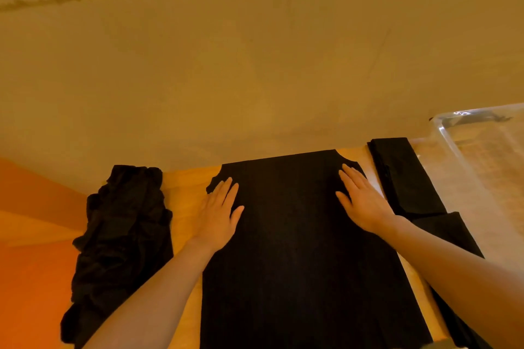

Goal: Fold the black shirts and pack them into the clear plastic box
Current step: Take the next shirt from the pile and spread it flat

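— Head view: anything in the clear plastic box (487, 156)?
— Can't tell. Left hand (219, 211) and right hand (361, 201) press flat-fingered on the smooth black shirt (297, 249), spread across the wooden table (184, 187); a crumpled shirt pile (119, 235) lies left.

Flat black fabric shirt (297, 249) spread smooth on tabletop centre, sleeves tucked in, long narrow rectangle running toward viewer. Crumpled heap of black shirts (119, 241) at left edge, unfolded. Folded black shirts (402, 175) stacked at right, just beside clear plastic box (482, 150). Box at far right, lid off, nothing black visible inside.
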Demonstrator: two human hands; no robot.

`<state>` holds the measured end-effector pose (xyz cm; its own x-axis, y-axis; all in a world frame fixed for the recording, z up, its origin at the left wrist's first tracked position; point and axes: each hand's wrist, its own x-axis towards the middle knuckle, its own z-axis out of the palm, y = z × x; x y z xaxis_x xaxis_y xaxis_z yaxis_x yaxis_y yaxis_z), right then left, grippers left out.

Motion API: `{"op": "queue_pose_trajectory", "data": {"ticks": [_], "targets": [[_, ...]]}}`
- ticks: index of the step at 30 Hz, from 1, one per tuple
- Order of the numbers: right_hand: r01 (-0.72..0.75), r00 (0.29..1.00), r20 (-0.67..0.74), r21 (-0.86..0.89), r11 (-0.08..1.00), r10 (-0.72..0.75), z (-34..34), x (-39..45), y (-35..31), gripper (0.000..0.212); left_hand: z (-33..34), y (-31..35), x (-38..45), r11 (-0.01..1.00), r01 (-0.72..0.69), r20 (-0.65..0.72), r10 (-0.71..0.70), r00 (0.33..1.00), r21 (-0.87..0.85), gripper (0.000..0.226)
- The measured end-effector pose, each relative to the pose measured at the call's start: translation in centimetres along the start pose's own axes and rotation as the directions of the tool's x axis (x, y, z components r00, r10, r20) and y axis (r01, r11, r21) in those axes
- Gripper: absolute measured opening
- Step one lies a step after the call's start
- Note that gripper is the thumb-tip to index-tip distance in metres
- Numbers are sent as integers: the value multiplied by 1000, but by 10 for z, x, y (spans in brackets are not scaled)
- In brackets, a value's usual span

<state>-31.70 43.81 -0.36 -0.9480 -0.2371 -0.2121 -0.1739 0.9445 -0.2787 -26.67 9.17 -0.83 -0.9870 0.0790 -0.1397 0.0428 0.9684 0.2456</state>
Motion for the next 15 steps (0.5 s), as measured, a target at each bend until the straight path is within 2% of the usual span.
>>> {"op": "queue_pose_trajectory", "data": {"ticks": [5,10,15], "targets": [[-184,979,92,7,983,183,9,16,18,67,8,-23,7,990,101,116,-112,987,101,69],[-196,974,110,-44,980,200,16,15,28,68,11,-50,4,973,187,152,-207,966,137,86],[-225,967,103,-69,972,231,19,23,25,69,7,-55,11,961,246,193,-267,944,124,87]]}}
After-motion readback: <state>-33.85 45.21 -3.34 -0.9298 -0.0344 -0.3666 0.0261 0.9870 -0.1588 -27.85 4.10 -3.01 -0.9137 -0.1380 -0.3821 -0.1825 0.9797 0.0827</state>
